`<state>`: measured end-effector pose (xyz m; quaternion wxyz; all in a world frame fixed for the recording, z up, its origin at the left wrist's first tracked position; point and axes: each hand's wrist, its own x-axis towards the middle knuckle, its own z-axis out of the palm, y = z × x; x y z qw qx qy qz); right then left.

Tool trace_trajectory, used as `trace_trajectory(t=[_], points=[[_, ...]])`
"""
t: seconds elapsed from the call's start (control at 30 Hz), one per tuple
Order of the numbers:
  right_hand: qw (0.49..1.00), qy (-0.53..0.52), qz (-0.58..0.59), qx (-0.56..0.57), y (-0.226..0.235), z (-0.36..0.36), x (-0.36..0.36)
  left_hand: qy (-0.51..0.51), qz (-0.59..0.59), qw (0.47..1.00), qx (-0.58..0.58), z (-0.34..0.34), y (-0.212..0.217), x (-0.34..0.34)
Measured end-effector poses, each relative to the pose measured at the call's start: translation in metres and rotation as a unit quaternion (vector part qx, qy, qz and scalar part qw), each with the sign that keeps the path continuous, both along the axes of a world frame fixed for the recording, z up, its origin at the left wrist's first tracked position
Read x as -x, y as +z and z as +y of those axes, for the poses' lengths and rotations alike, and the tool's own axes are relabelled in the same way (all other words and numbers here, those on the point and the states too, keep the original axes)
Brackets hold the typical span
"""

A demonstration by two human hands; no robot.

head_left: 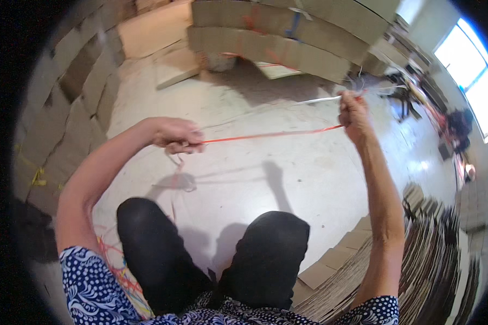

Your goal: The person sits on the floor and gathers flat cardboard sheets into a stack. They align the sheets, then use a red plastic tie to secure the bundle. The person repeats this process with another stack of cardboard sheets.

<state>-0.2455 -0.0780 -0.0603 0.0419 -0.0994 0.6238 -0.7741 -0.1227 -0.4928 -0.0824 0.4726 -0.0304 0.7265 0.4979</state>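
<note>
Stretched nearly level between my two hands is a red strap (271,135), thin and flat. My left hand (179,134) is closed around its left end, and a pale loose tail (174,200) dangles below that hand. My right hand (354,111), farther right and a little higher, is a fist on the strap's other end. A white strap (319,100) also runs from the right fist toward the left, fading into a thin blurred line. Both arms are held out over the floor, beyond my knees.
Stacked cardboard (265,43) stands ahead, with more cardboard stacks (76,81) on the left. Flat cardboard sheets (417,260) stand in rows at the lower right. Tangled colored straps (127,276) lie beside my left leg. Assorted items (412,92) line the wall below the window.
</note>
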Motion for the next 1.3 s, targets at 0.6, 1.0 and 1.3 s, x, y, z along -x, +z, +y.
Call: trace_trajectory(t=[0.6,1.0,1.3], points=[[0.956,-0.069,-0.279,-0.058,-0.275,0.098,0.042,0.022,0.226,0.852,0.471,-0.240,-0.166,-0.081],[0.921,-0.066,-0.339,-0.183,-0.380,0.056,0.141,0.143,0.209,0.835,0.488,-0.230,-0.316,-0.055],[0.910,-0.104,-0.355,-0.188,-0.391,0.029,0.207,0.222,0.307,0.788,0.485,-0.248,-0.346,0.015]])
